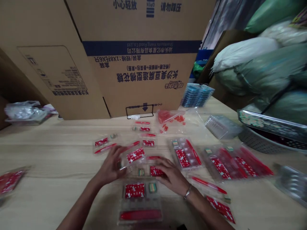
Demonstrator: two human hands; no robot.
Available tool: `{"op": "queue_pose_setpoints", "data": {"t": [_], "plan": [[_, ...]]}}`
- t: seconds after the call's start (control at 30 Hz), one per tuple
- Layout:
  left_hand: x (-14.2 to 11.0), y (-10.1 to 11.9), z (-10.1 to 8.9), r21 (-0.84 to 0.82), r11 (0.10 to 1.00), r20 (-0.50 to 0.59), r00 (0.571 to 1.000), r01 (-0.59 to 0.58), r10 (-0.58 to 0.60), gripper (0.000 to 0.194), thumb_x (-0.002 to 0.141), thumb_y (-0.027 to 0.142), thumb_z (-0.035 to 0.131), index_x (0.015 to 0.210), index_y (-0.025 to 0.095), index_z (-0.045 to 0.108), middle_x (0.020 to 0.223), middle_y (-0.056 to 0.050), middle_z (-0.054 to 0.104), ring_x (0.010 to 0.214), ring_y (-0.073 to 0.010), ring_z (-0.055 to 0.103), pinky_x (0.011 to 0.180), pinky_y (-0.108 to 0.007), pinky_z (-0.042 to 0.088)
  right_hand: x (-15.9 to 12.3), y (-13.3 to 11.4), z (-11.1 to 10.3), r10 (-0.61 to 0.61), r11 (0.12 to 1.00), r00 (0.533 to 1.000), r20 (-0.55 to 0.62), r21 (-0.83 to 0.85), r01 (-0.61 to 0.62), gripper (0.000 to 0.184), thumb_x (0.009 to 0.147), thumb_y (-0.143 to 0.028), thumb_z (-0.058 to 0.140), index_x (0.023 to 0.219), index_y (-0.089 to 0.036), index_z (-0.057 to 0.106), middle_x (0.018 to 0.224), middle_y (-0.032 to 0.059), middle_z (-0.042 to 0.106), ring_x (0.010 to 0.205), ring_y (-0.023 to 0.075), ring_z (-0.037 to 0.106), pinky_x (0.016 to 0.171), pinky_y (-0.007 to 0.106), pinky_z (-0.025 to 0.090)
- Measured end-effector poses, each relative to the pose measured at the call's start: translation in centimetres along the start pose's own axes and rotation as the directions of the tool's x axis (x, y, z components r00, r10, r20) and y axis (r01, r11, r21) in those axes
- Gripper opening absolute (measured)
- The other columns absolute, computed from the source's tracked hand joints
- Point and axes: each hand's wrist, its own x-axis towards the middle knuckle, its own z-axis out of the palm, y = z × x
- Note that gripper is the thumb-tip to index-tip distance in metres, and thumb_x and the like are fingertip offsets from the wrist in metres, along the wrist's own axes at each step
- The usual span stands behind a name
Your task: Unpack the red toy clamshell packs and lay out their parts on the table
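My left hand [112,167] is closed on the left side of a clear plastic tray, which is tilted up off the table. In that tray sit a red patterned packet [135,155] and a red pen-like stick [132,145]. My right hand [171,175] has its fingers curled over the right end of another clear tray with a red packet [155,171] and a small striped block [141,172]; its fingertips are partly hidden. Directly before me lies one more clear tray [141,203], holding a red patterned packet [135,190], a striped block [152,187] and a red stick [140,214].
A large cardboard box [144,70] stands at the back. Several filled trays [185,153] lie to the right, near a grey basket [259,140]. A clear bag [172,119] with red pieces lies by the box. Stuffed sacks [263,70] are piled at right.
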Motion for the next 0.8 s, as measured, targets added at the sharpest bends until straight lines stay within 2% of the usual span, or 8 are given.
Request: {"op": "queue_pose_setpoints", "data": {"t": [0.07,0.23,0.33,0.4,0.53,0.7,0.8], "plan": [[-3.8,-2.2,-1.6,0.108,0.993,-0.054,0.998,0.046,-0.040,0.058,0.073,0.034,0.062,0.128,0.025,0.046,0.128,-0.010,0.050,0.119,-0.0292,0.048,0.096,-0.045,0.047,-0.1,0.4,0.4,0.019,0.999,0.992,0.125,-0.030,-0.016,0.035,0.077,-0.024,0.067,0.111,-0.022,0.063,0.139,0.0107,0.047,0.132,0.0292,0.037,0.106,0.049,0.037],[-14.6,-9.3,-5.3,0.338,0.904,-0.212,0.957,0.264,-0.200,0.058,0.071,0.043,0.060,0.125,0.028,0.049,0.119,-0.009,0.057,0.108,-0.0315,0.056,0.089,-0.048,0.051,0.6,0.9,-0.1,0.124,0.990,0.972,0.199,-0.086,-0.109,0.026,0.077,-0.021,0.066,0.103,-0.019,0.065,0.137,0.0113,0.047,0.132,0.0286,0.036,0.107,0.047,0.035],[-17.6,-12.1,-6.7,0.350,0.873,-0.198,0.937,0.341,-0.287,0.053,0.068,0.041,0.061,0.119,0.029,0.054,0.118,-0.011,0.060,0.107,-0.0332,0.058,0.088,-0.047,0.052,1.7,0.8,-0.4,0.137,0.988,0.964,0.229,-0.099,-0.117,0.029,0.074,-0.019,0.066,0.104,-0.019,0.065,0.135,0.0115,0.047,0.131,0.0284,0.037,0.107,0.046,0.036],[-17.3,-13.1,-7.1,0.330,0.878,-0.130,0.938,0.346,-0.321,0.053,0.069,0.037,0.059,0.121,0.029,0.055,0.126,-0.011,0.058,0.116,-0.0329,0.055,0.091,-0.046,0.052,2.7,0.6,-0.3,0.133,0.989,0.962,0.237,-0.102,-0.112,0.031,0.073,-0.015,0.064,0.104,-0.019,0.064,0.135,0.0117,0.047,0.131,0.0283,0.037,0.107,0.046,0.036],[-13.4,-14.6,-6.8,0.318,0.887,-0.028,0.939,0.335,-0.344,0.061,0.071,0.038,0.058,0.129,0.024,0.050,0.142,-0.014,0.046,0.134,-0.0337,0.038,0.103,-0.048,0.043,4.3,0.2,0.1,0.115,0.991,0.963,0.244,-0.098,-0.094,0.034,0.073,-0.011,0.060,0.106,-0.016,0.062,0.133,0.0141,0.048,0.130,0.0280,0.038,0.108,0.046,0.036],[-8.7,-16.5,-5.9,0.362,0.891,0.017,0.953,0.275,-0.302,0.065,0.073,0.049,0.061,0.131,0.021,0.050,0.145,-0.016,0.042,0.136,-0.0347,0.034,0.107,-0.050,0.036,4.4,0.5,0.6,0.118,0.991,0.968,0.219,-0.084,-0.102,0.038,0.073,-0.010,0.058,0.110,-0.019,0.060,0.138,0.0113,0.045,0.134,0.0266,0.034,0.110,0.046,0.035],[-6.7,-17.6,-6.1,0.388,0.893,0.052,0.962,0.230,-0.270,0.061,0.075,0.047,0.060,0.131,0.023,0.050,0.144,-0.013,0.045,0.137,-0.0326,0.034,0.108,-0.049,0.035,3.7,1.1,1.1,0.134,0.988,0.973,0.186,-0.097,-0.117,0.040,0.075,-0.011,0.056,0.113,-0.020,0.059,0.142,0.0097,0.042,0.137,0.0274,0.031,0.110,0.048,0.035]]}}
